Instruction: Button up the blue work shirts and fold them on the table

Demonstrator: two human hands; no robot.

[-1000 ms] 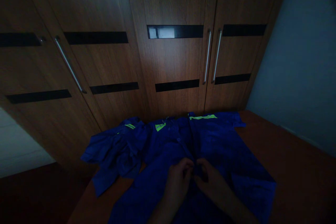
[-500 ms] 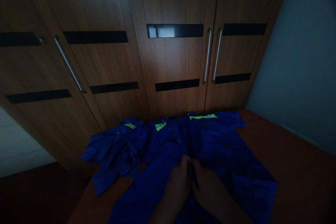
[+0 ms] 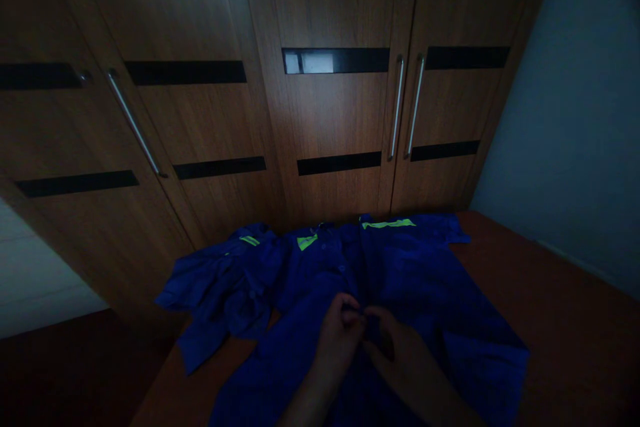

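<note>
A blue work shirt (image 3: 425,280) with bright yellow-green shoulder strips lies spread on a reddish-brown surface (image 3: 560,293), collar toward the wardrobe. My left hand (image 3: 337,340) and my right hand (image 3: 400,353) meet at the shirt's front opening, near its middle. Both have their fingers pinched closed on the cloth edges there. The room is dim, so what lies between the fingertips is not visible. The left sleeve (image 3: 215,293) lies crumpled at the left.
A tall wooden wardrobe (image 3: 330,113) with metal bar handles and dark strips stands right behind the surface. A pale wall (image 3: 575,133) rises at the right. A dark floor (image 3: 65,373) lies at the lower left.
Both hands have stayed together on the shirt's front, shifting slightly up along the opening. The fingers have changed their grip on the cloth. The shirt has not moved.
</note>
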